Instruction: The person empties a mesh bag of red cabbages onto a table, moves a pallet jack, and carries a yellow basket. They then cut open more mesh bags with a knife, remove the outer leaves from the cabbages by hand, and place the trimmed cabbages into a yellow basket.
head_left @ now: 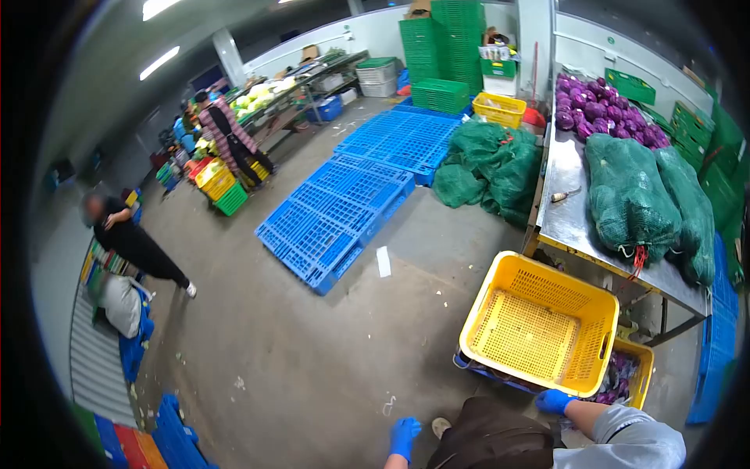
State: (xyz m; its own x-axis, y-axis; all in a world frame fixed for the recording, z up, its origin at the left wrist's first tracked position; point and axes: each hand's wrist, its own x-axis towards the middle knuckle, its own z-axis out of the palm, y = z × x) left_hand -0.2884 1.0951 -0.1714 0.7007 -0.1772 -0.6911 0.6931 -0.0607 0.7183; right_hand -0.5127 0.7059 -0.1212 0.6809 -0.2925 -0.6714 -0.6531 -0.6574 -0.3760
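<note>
My left hand (pixel 405 438), in a blue glove, hangs low over the floor, its fingers loosely bent and a little apart, with nothing visible in it. The blue-gloved right hand (pixel 555 401) is at the near edge of a yellow plastic crate (pixel 539 324); its fingers are partly hidden, and whether it grips the rim I cannot make out. That crate is tilted and has nothing inside. Beneath it to the right, a second yellow crate (pixel 645 375) holds purple leaf pieces (pixel 622 375).
Right of the crate, a metal table (pixel 566 223) carries red cabbages (pixel 598 109), green net sacks (pixel 631 187) and a knife (pixel 564 195). Blue pallets (pixel 336 215) lie ahead, near a green net heap (pixel 492 168). Two people (pixel 129 234) (pixel 226 133) stand at left.
</note>
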